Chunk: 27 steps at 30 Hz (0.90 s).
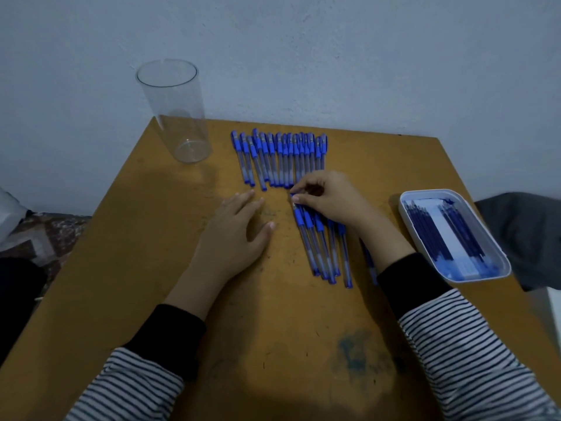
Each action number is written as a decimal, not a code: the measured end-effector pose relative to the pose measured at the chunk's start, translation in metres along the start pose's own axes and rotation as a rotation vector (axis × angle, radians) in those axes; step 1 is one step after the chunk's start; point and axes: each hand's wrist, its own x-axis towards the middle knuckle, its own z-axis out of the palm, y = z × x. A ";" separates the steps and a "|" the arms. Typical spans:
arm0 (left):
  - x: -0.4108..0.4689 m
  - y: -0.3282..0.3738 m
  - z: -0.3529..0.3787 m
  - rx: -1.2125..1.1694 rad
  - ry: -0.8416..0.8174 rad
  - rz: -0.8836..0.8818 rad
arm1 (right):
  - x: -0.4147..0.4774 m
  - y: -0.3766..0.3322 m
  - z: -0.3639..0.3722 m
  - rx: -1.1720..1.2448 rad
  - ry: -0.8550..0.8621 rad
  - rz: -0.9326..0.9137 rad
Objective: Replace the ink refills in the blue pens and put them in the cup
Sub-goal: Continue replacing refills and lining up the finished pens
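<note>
Left hand [239, 226]: lies palm down on the tabletop [273, 329], fingers straight and slightly spread, grasping nothing.

Right hand [331, 202]: fingers curled, thumb and fingertips pinching the cap end of the leftmost pen [299, 215] in the near pens [326, 247]. This group lies flat on the tabletop directly under and behind the right hand, caps pointing away from the person, barrels fanning back toward the right wrist.

Far row of pens [279, 156]: lies side by side just beyond both hands, caps toward the wall. The near ends of the row's right side almost meet the right hand's fingertips.

Cup [176, 113]: clear, upright, standing well beyond and to the left of the left hand, near the tabletop's far left corner.

Tray [425, 192]: white, just to the right of the right forearm, at the tabletop's right edge. It holds dark blue refills [431, 235] laid lengthwise in two bundles.

Both forearms wear striped sleeves with black cuffs.
</note>
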 end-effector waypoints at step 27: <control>0.084 0.001 0.013 0.019 -0.001 0.027 | 0.030 0.035 -0.024 0.433 0.276 0.403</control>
